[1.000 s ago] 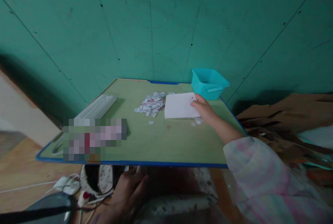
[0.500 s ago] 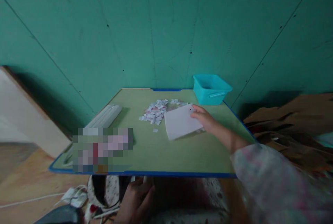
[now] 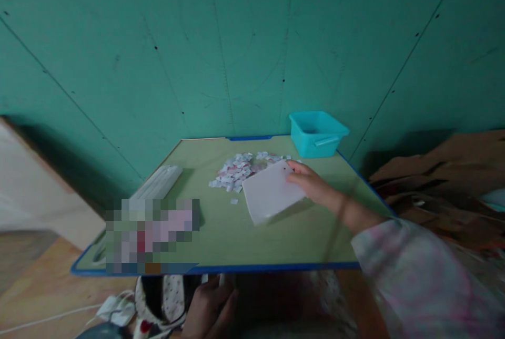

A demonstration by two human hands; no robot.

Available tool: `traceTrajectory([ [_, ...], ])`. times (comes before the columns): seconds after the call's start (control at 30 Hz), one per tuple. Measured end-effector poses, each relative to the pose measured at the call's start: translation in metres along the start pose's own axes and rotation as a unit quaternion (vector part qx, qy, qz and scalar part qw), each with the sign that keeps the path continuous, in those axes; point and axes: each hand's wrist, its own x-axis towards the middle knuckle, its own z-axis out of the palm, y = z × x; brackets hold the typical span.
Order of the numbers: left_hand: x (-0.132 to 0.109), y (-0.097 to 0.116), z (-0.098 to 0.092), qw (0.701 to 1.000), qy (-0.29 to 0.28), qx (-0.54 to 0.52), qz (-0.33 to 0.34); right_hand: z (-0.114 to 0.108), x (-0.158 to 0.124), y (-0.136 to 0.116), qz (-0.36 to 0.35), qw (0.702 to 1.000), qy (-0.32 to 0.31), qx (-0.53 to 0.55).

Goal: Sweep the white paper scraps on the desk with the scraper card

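Observation:
My right hand (image 3: 302, 178) grips a flat white card (image 3: 272, 192) by its upper right corner, thumb on top. The card is rectangular with a small dark dot near that corner, and it is held tilted above the table. Just beyond its far left edge lies a heap of small cut paper pieces (image 3: 232, 171), a few partly hidden behind the card. Below the front edge of the table is my left hand (image 3: 213, 302), fingers curled; a pale bit shows at its fingertips, too dark to name.
A turquoise plastic basket (image 3: 315, 144) stands at the back right of the green table (image 3: 224, 239). On the left lie a long white packet (image 3: 160, 184) and a pixelated item (image 3: 158, 234). Flattened cardboard (image 3: 445, 165) is piled at right. A green wall (image 3: 244, 55) rises behind.
My right hand has brought the card slightly left and nearer, uncovering a little more table at its right. My left hand stays below the table edge. The whole view has shifted slightly.

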Motion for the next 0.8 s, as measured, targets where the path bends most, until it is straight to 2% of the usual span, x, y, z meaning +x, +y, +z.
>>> traceTrajectory([
  [0.1,-0.002,-0.005,0.001,1.0,-0.011,-0.002,-0.011,0.0,0.002,0.003,-0.005,1.0,0.006,-0.005],
  [0.23,0.0,-0.003,0.0,1.0,-0.025,-0.017,-0.002,0.005,-0.001,0.003,0.023,0.999,-0.022,0.009],
  [0.43,0.002,0.008,-0.004,1.0,0.0,0.0,0.002,0.005,-0.004,-0.002,0.008,0.999,-0.023,0.028],
  [0.57,0.0,0.002,-0.003,0.999,-0.031,0.008,0.006,0.005,-0.002,0.004,0.006,1.0,-0.015,0.021],
  [0.8,-0.001,0.001,0.0,1.0,-0.011,-0.027,-0.002,0.01,-0.006,0.006,0.024,0.997,-0.071,0.032],
])
